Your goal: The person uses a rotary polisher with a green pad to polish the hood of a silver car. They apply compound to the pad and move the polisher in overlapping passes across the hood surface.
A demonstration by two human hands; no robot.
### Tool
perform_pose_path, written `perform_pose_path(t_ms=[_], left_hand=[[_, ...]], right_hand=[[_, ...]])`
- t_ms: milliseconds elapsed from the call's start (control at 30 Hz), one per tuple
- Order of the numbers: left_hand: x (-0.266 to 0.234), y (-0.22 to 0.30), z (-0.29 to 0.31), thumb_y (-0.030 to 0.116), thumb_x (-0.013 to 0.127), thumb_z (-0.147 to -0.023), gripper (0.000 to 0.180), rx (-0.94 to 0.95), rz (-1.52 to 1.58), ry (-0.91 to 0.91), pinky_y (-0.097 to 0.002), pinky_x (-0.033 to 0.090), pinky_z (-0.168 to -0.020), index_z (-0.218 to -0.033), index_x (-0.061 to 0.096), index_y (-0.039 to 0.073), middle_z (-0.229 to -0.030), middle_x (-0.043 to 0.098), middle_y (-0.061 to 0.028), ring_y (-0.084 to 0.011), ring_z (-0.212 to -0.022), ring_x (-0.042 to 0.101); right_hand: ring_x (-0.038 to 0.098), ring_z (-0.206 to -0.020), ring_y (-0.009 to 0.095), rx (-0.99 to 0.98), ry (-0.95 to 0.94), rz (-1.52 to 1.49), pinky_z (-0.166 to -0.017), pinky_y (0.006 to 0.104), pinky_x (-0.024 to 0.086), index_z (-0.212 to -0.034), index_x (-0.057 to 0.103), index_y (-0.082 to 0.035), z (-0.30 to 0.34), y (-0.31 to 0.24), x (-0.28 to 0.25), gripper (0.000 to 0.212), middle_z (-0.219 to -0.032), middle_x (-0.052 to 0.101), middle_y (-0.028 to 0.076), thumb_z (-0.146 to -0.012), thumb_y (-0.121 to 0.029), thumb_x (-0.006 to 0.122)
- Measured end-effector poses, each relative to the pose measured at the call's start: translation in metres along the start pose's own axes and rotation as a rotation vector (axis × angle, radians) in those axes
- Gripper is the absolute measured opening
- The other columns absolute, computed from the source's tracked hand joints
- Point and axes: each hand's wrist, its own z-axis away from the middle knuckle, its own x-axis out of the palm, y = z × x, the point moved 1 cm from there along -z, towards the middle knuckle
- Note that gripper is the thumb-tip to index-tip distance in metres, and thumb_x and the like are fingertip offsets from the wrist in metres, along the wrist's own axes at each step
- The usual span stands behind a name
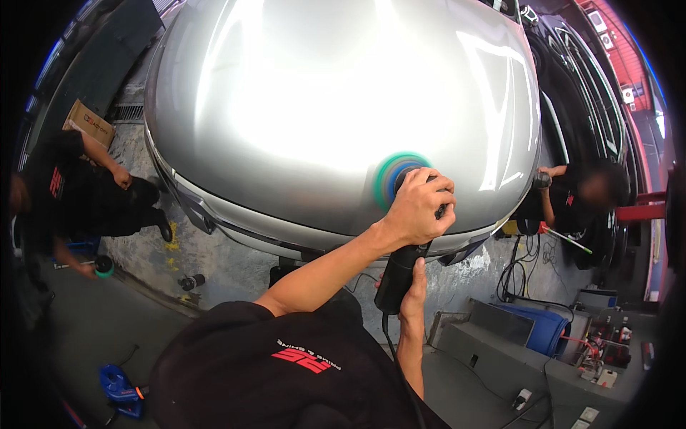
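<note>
A black corded polisher (397, 286) with a round green-and-blue pad (382, 187) is against the silver car hood (286, 164), near its front right part. The pad looks smeared, as if spinning. My left hand (423, 204) is closed over the polisher's head, fingers curled round the top just behind the pad. Lower down, my right hand (414, 289) wraps the polisher's body from its right side; the machine hides part of its fingers. The polisher's black cord (389, 336) runs down beside my right forearm. Bright reflections cover much of the hood.
At left, a person (93, 182) sits low beside a green-padded tool (103, 266). Another person (579, 193) at right holds a dark tool (542, 179). Around are a cardboard box (89, 123), blue tool (123, 390), blue bin (543, 329) and loose cables (513, 279).
</note>
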Motion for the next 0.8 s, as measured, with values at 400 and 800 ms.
perform_pose_path(t_ms=[400, 800], left_hand=[[-0.007, -0.06, -0.128, 0.02, 0.067, -0.086, 0.021, -0.092, -0.048, 0.068, -0.0449, 0.054, -0.088, -0.086, 0.08, 0.004, -0.098, 0.079, -0.0059, -0.034, -0.096, 0.066], [0.0, -0.052, -0.111, 0.022, 0.068, -0.085, 0.019, -0.095, -0.013, 0.004, -0.0476, 0.048, -0.1, -0.084, 0.08, 0.008, -0.105, 0.078, -0.0041, -0.0329, -0.106, 0.064]], right_hand=[[0.071, -0.059, 0.027, 0.024, -0.018, 0.102, -0.053, 0.0367, 0.061, -0.11, 0.065, 0.003, -0.101, -0.108, 0.029, 0.083, -0.075, 0.069, 0.016, -0.1, -0.077, 0.044], [0.072, -0.061, 0.026, 0.073, 0.032, 0.078, -0.056, 0.037, 0.061, -0.11, 0.066, 0.003, -0.085, -0.094, 0.022, 0.084, -0.077, 0.069, 0.016, -0.101, -0.077, 0.043]])
